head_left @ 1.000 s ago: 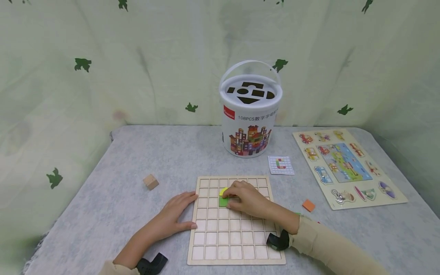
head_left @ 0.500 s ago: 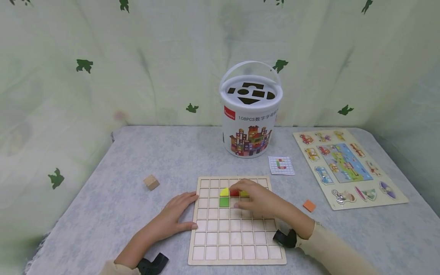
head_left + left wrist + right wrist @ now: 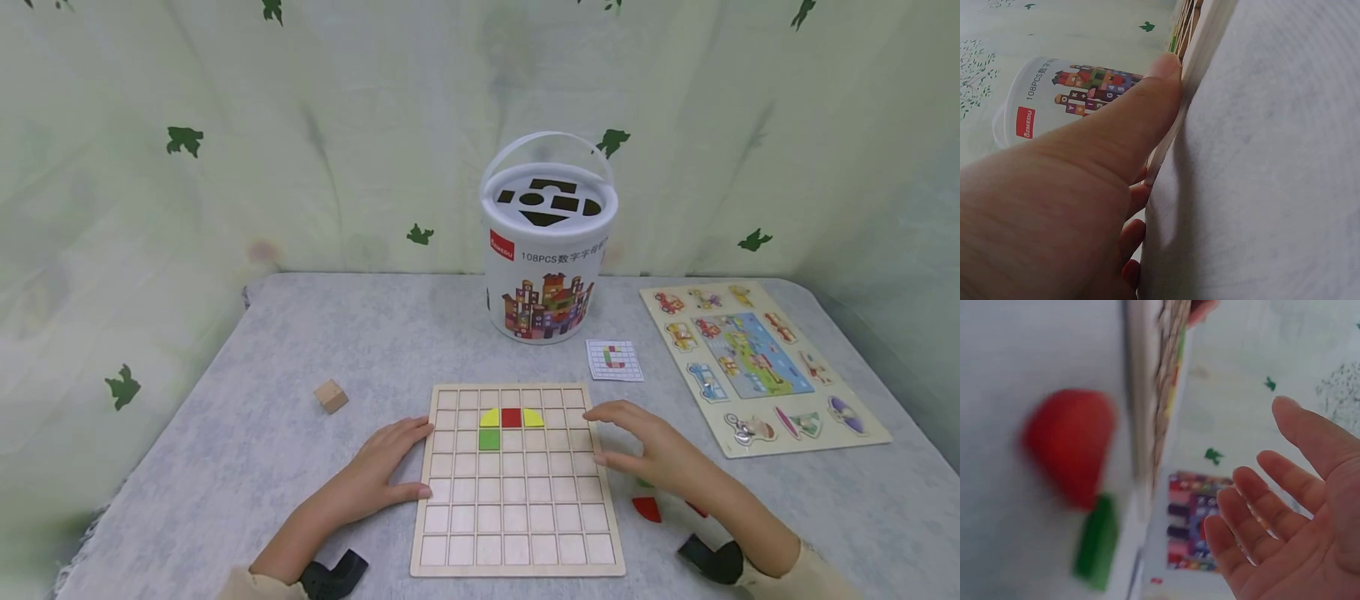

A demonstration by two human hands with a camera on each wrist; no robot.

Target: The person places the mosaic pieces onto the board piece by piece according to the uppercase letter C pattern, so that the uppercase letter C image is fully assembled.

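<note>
Your right hand (image 3: 660, 450) has moved off the tiles since half a second ago and is now by the right edge of the board (image 3: 531, 521). Its fingers are parted and hold nothing; whether a fingertip touches the rim is hard to tell. Your left hand (image 3: 375, 471), well apart from it, rests as before with thumb and fingertips against the left edge.

You have a red tile (image 3: 511, 418) in the second row, between two yellow tiles (image 3: 533, 418), and a green tile (image 3: 489, 439) just below the left yellow one. Near your right wrist lie a loose red piece (image 3: 647, 509) and a loose green piece (image 3: 1096, 544).

All this sits on mottled grey-blue cloth (image 3: 262, 467), fringed at the left. On it you also have a wooden cube (image 3: 331, 397) left of the board, a card (image 3: 614, 360) beyond its far right corner, an upright white bucket (image 3: 546, 250) behind and a puzzle (image 3: 757, 367) at far right. Pale green curtain (image 3: 375, 100) with dark leaf shapes hangs around you.
</note>
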